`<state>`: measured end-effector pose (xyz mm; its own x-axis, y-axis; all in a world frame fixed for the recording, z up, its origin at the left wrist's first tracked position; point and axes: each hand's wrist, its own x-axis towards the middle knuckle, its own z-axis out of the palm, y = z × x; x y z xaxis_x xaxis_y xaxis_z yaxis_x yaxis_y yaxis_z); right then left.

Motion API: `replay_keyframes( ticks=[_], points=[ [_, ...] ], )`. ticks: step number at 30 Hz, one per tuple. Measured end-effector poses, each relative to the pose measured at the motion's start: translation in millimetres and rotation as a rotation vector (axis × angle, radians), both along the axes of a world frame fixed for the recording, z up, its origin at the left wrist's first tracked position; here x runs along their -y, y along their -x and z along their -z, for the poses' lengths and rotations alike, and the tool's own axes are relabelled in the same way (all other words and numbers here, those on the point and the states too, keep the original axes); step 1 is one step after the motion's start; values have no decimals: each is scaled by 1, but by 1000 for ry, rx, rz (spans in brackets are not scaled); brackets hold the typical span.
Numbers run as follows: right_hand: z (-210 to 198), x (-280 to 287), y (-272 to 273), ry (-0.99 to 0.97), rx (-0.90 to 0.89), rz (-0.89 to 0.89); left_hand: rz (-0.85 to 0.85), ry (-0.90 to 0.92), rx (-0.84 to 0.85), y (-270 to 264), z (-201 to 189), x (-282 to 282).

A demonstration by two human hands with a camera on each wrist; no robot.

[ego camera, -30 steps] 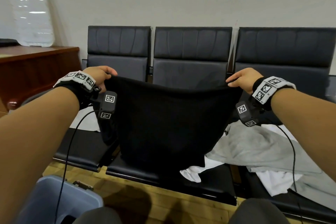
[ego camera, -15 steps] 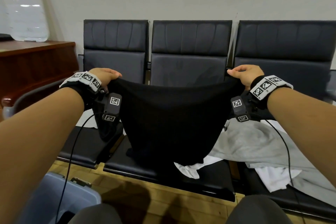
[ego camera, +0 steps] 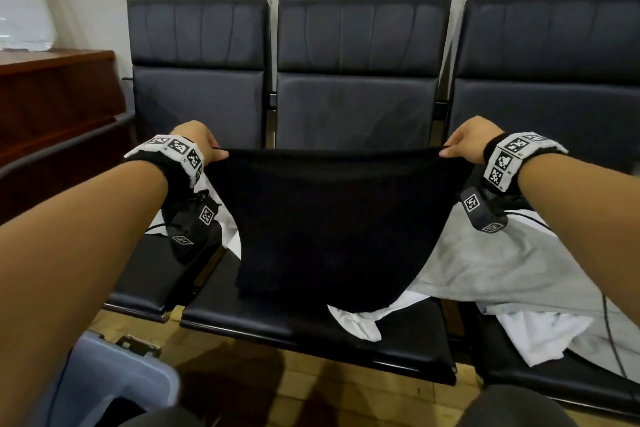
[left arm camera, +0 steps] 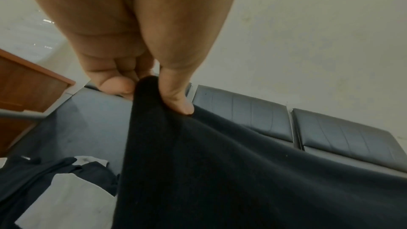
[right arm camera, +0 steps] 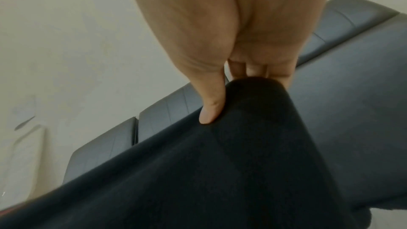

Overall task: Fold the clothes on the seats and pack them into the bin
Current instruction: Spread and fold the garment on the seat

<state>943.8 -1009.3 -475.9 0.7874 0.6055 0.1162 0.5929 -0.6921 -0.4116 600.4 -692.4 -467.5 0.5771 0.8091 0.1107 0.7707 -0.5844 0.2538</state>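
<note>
As before, black garment stretched tauter, lower

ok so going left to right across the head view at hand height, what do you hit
wooden cabinet → left hand → black garment, stretched between both hands → right hand

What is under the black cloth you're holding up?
Under the black cloth, pinched by the left hand and right hand, lies the middle seat and a white garment, partly covered.
</note>
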Motion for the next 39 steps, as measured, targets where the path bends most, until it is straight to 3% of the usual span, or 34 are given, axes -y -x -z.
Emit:
replay_keyframes(
  ticks=[4,7,10,12,17,20,23,27,31,35,39],
  points=[
    [8,-21,-21,-95,-28,78,14,18,47,-28,14,-17],
    [9,-41,-34,-151,-3,122,-37,214,238,-53,17,-30],
    [-2,-60,-43,-353,-38,200,-40,284,367,-76,9,-40],
    [-15,-72,-45,-562,-133,225,7,331,552,-86,-3,-43],
    [-60,-73,-38,-869,-22,104,128,382,961,-90,-48,-38],
    [-65,-53,-24,-892,47,71,189,365,1043,-72,-56,-26],
    [-38,-26,-7,-849,28,69,244,372,928,-42,-33,-17],
    [29,17,35,-551,-40,60,239,330,524,3,30,1],
    [94,52,81,-112,-185,-38,159,675,283,39,105,30],
    [127,69,112,183,-355,-113,152,594,-176,63,155,42],
    [140,65,125,392,-408,-111,224,519,-390,66,162,58]
  ],
)
